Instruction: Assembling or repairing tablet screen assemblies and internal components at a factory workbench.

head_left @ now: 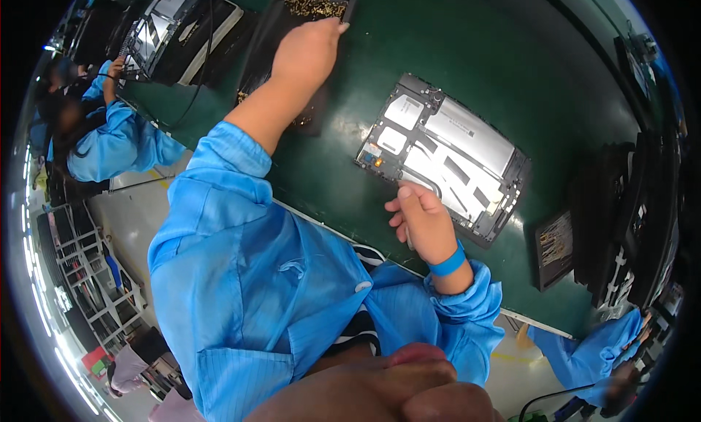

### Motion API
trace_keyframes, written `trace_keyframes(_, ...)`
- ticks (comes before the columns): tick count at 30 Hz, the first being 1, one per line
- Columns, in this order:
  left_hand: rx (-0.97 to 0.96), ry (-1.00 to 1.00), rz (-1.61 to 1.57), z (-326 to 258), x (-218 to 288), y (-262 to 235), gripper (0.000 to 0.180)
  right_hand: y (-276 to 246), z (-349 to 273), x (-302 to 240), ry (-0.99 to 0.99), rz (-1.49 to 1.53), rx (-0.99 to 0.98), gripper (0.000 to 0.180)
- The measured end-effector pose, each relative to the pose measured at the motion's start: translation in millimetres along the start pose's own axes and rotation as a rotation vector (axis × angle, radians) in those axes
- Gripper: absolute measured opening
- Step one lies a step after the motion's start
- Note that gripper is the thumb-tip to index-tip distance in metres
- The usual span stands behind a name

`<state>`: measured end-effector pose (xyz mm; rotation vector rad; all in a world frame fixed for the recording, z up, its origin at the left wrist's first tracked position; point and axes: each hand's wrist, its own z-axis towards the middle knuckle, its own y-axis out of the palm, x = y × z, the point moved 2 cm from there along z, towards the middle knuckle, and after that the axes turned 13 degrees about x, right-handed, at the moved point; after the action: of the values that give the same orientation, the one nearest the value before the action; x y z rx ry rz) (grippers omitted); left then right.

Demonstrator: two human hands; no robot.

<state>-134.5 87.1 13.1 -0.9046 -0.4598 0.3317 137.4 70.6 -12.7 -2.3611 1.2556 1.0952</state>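
Note:
An opened tablet-like device (471, 133) lies face down on the green table, its silver inner panels and black frame exposed. Beside its near edge is my right hand (426, 223), thumb against curled fingers, with a blue band around the wrist. A thin pale thing shows under those fingers, too little to name. My left hand (310, 50) reaches over a black tray (266, 46) at the far left, its fingers closed in a pinch at the tray's right edge. What the pinch holds is too small to make out. Small gold-coloured pieces (314, 7) are heaped at the tray's far end.
Dark stacked trays (602, 217) stand on the right, next to a small black tray of gold pieces (555, 248). More opened devices (171, 31) and a hanging cable (208, 50) are at the far left. Co-workers in blue sit at both sides, one at left with a hand (113, 68) by the devices.

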Motion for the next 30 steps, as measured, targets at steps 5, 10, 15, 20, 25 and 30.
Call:
trace_keyframes(5,0.022,0.003,-0.052,-2.8,12.3,-26.1,0.024,-4.9,0.3,1.1,-0.001,0.080,0.022,0.037)
trace_keyframes(10,0.050,0.657,-0.277,-27.9,65.7,-76.0,0.015,-6.2,-1.8,-2.7,0.018,0.074,0.030,0.039)
trace_keyframes(15,-0.190,0.714,-0.480,-66.6,88.1,-81.0,0.019,-12.7,-12.4,-29.0,-0.092,0.225,0.009,0.037)
trace_keyframes(20,-0.281,0.699,-0.535,-78.4,93.2,-78.2,0.021,-15.7,-18.7,-44.6,-0.128,0.028,0.055,0.033)
trace_keyframes(25,-0.367,0.707,-0.543,-89.6,97.0,-75.6,0.017,-13.0,-23.5,-39.8,-0.048,-0.025,0.022,0.030)
trace_keyframes(30,-0.402,0.624,-0.604,-110.2,95.2,-72.8,0.017,-20.4,-29.7,-18.3,0.045,0.069,0.022,0.027)
